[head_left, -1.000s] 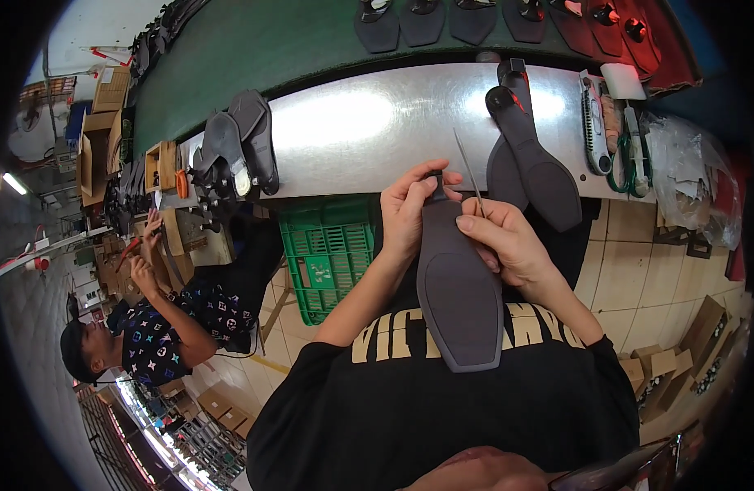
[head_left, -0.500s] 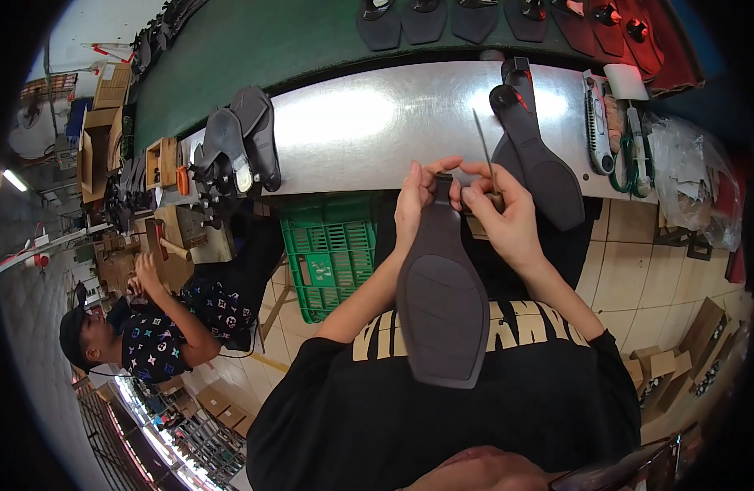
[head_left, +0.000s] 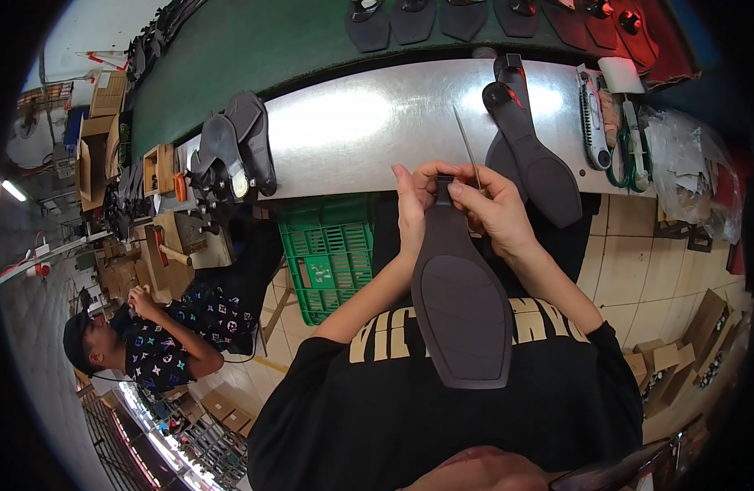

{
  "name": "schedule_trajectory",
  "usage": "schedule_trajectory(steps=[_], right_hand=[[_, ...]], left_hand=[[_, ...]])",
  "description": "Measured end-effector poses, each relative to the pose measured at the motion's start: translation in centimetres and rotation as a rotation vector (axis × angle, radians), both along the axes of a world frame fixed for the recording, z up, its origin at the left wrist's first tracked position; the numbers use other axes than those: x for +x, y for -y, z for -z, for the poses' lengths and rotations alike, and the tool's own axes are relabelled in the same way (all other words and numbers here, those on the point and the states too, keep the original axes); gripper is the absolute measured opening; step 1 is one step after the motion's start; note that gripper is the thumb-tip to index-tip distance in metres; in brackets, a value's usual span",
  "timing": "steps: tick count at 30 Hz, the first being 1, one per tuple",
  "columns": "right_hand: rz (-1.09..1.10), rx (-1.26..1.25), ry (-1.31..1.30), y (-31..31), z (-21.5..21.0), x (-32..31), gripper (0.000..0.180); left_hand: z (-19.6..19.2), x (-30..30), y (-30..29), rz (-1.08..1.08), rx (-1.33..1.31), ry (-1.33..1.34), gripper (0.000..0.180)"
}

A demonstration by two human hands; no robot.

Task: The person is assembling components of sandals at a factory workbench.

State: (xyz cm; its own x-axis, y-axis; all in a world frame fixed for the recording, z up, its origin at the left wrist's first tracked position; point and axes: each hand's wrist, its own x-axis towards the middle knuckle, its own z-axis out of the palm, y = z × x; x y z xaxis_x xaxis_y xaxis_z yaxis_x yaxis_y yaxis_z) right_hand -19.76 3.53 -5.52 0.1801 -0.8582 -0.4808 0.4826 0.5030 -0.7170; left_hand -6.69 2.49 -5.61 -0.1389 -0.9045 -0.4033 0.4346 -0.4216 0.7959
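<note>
Holding a dark sandal sole [head_left: 463, 319] by its narrow end in the curled fingers of the left hand [head_left: 416, 204], and pinching a slim awl-like tool [head_left: 468, 139] in the right hand [head_left: 499, 213], close beside that end. Hard to judge exact contact there, with fingertips overlapping from above. Hanging broad end toward the chest, in front of the black shirt [head_left: 336, 409], just short of the steel bench top [head_left: 336, 143]. Could twist or tip about so small a hold, given the long unsupported length; could scratch the sole or prick the left fingers through a careless turn of the right wrist. Reaching forward with both elbows bent and fingertips brought together, left thumb upright and apart from the sole, bare shaft pointing forward and slightly left.
</note>
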Motion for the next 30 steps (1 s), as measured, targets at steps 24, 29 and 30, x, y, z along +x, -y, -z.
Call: schedule_trajectory(steps=[24,29,30], right_hand=[[0.033,-0.013,0.038,-0.3,1.2,0.4,0.030],[0.037,0.017,0.053,-0.3,1.0,0.6,0.029],[0.039,0.024,0.055,-0.3,1.1,0.7,0.028]], left_hand=[[0.5,-0.3,0.0,-0.079,0.085,-0.032,0.075],[1.0,-0.1,-0.3,-0.064,0.030,-0.041,0.075],[1.1,-0.1,-0.3,-0.070,0.027,-0.045,0.075]])
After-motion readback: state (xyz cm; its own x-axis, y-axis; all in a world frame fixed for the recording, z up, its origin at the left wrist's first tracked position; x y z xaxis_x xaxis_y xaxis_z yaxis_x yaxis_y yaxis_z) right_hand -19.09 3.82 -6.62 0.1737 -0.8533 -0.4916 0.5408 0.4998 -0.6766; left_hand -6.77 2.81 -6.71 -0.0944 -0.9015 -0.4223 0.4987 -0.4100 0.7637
